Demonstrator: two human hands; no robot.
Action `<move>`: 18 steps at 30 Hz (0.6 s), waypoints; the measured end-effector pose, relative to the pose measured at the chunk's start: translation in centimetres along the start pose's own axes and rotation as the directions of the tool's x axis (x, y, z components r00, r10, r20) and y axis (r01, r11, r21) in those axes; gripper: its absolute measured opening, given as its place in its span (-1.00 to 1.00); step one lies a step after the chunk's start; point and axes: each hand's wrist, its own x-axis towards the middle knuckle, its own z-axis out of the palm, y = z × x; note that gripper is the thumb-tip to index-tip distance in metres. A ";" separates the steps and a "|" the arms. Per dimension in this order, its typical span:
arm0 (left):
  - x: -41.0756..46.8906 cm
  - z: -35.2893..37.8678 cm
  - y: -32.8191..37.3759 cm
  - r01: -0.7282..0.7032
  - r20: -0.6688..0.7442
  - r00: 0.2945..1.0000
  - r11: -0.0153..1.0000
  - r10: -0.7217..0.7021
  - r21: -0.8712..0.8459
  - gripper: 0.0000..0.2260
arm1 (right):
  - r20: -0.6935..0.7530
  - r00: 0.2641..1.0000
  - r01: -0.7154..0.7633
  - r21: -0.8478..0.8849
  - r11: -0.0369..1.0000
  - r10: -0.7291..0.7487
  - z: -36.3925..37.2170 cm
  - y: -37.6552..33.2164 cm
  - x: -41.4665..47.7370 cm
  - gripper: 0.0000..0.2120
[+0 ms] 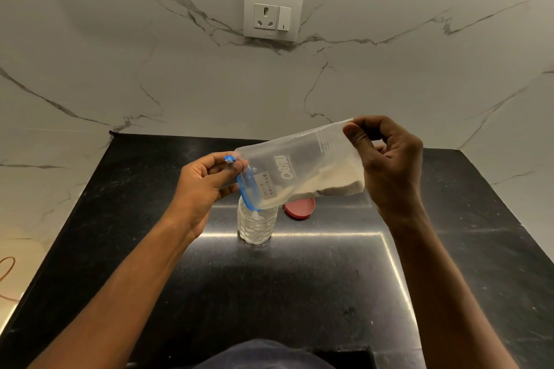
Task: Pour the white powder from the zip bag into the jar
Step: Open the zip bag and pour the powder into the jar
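nearest to the camera is a dark cloth (263, 353) at the bottom edge, probably the person's clothing, and from there the two forearms reach forward over the black counter (299, 293). the left hand (204, 183) pinches the blue zip edge (243, 192) of the zip bag (299, 168), thumb and fingers pressed together on the top end of the zip. the right hand (386, 165) pinches the closed bottom end of the bag and holds it higher, so the bag slopes down from the right grip toward the left grip. the white powder (329, 186) lies mostly in the lower fold just below the right grip, and a thin part of it reaches the opening. the jar (257, 225) stands right under the left grip, with some powder already inside. its red lid (299, 208) lies behind the jar, below the bag.

i think the risk is this: the jar mouth is narrow and no hand holds the jar. if the right grip lifts too fast, the heap may slide at once and go over the rim. also the soft opening can bend aside, or the bag can push the light jar over.
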 end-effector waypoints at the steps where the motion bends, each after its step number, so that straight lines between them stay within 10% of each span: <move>1: 0.0 0.0 0.0 -0.004 0.002 1.000 1.000 0.004 0.005 -0.81 | -0.002 1.000 0.001 0.004 1.000 -0.001 0.0 0.0 0.0 -0.95; 18: 0.1 0.1 -0.1 -0.014 -0.038 0.999 1.000 0.014 0.004 -0.87 | 0.025 1.000 0.015 -0.036 0.999 -0.014 0.1 -0.3 1.0 -0.93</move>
